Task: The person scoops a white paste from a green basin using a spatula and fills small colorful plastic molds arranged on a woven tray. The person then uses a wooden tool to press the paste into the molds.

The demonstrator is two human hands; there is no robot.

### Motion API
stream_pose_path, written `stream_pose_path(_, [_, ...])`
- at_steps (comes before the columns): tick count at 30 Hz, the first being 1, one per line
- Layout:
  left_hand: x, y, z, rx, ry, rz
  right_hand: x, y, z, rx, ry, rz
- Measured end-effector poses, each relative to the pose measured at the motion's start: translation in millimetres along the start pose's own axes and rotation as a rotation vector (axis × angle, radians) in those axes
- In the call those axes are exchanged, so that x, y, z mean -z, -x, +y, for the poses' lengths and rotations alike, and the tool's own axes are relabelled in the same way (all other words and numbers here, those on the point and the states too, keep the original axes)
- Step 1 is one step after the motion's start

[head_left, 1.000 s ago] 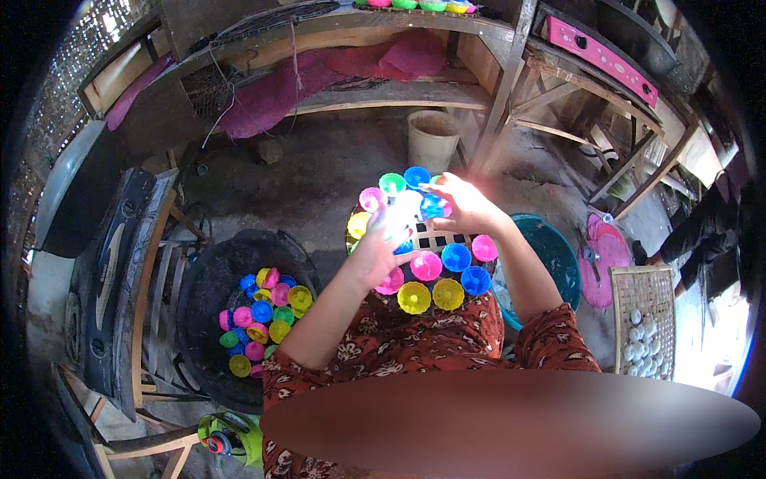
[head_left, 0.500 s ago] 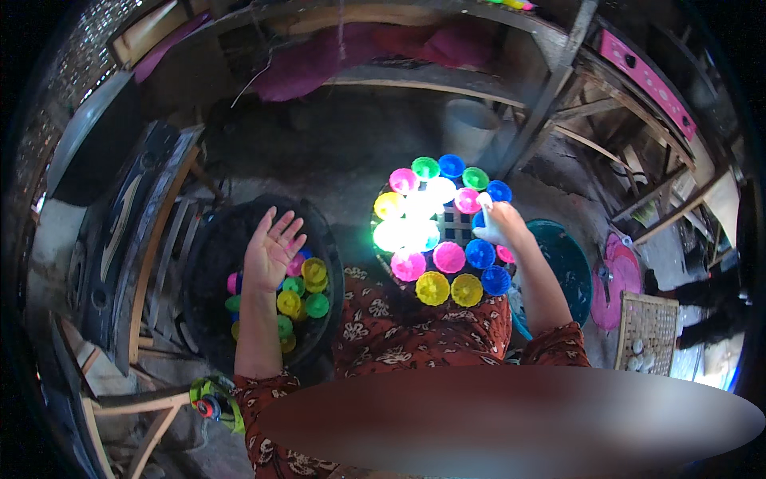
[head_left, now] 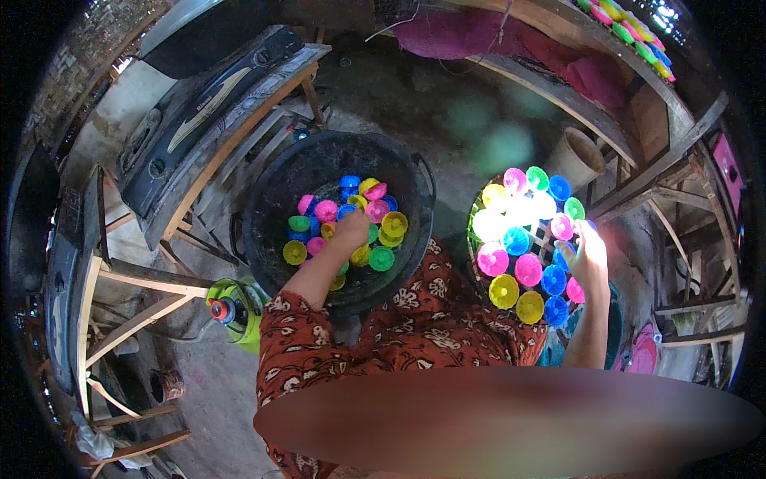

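My left hand reaches down into a wide black basin, its fingers bent closed among loose, fluted plastic cups in pink, blue, yellow and green. A blue cup shows right at the fingertips; what the fingers hold is hidden. By the right side of a round slatted tray, my right hand has thumb and forefinger apart, next to a blue fluted cup. Similar cups stand mouth-up on the tray, among them a yellow one and a pink one. Glaring sunlight washes out the tray's upper left.
A teal basin stands partly under the tray's right side. Left of the black basin, a wooden bench carries a black stove. A green container sits near the basin's lower left. A pale bucket stands beyond the tray.
My left hand has gone from raised, with fingers spread above the basin, to down among the cups. The right hand stays by the tray's right side. The view has swung left.
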State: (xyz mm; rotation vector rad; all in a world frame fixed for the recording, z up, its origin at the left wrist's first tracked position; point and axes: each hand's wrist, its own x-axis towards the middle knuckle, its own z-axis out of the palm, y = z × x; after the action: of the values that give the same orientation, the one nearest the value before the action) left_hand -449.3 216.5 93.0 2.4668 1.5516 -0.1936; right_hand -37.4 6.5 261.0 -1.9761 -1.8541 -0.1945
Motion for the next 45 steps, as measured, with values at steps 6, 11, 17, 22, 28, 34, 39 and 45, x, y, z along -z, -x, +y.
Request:
stream_pose_path(6, [6,4,-11,0.094,-0.050,-0.159,19,4,-14,0.083,-0.059,0.018])
stream_pose_path(11, [89,-7,28,-0.100,0.676,0.297,27,6,9,-0.169,-0.098,0.056])
stream_pose_path(17, [124,-41,212,-0.749,0.610,0.511,38,24,16,-0.269,-0.147,0.290])
stream_pose_path(22, [48,-92,316,-0.910,0.942,0.023,68,73,2,-0.451,-0.173,0.218])
stream_pose_path(28, [-12,-136,334,-0.852,0.859,-0.020,88,149,7,-0.636,-0.205,0.254])
stream_pose_path(34, [26,-113,327,-0.884,1.051,0.009,83,186,12,-0.726,-0.234,0.277])
stream_pose_path(39, [90,-115,281,-0.890,0.435,0.336,77,203,19,-0.773,-0.219,0.293])
stream_pose_path(45, [109,-153,287,-0.768,0.326,0.314,43,184,41,-0.550,-0.365,0.309])
